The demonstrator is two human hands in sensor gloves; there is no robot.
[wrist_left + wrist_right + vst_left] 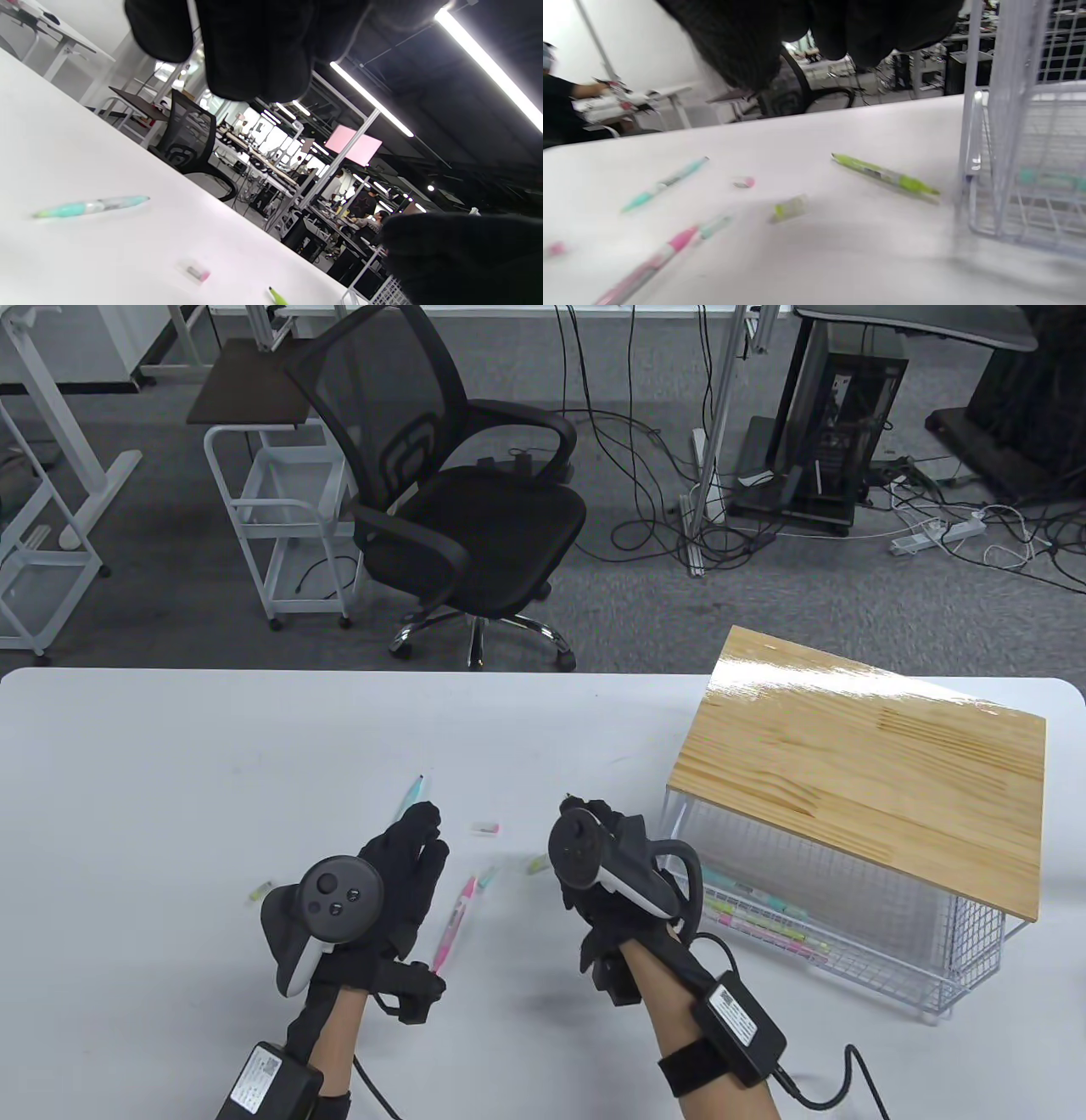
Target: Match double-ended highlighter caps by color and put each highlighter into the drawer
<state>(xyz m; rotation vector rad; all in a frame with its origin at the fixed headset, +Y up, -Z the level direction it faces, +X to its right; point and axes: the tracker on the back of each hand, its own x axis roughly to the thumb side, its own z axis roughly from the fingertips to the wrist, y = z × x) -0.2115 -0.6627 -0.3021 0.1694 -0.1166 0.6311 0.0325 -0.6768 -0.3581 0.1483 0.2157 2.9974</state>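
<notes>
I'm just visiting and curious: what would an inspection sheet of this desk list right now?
Surface: white table, bare parts look clean.
Job's things: teal highlighter, pink highlighter, green highlighter and loose caps lie on the table; several highlighters already lie in the wire drawer.
Clutter: nothing seen.
Hands: left hand and right hand hover above the table, holding nothing visible.
Cables: glove leads at both wrists; a cable tangle on the floor.
Surroundings: office chair, white cart.
</notes>
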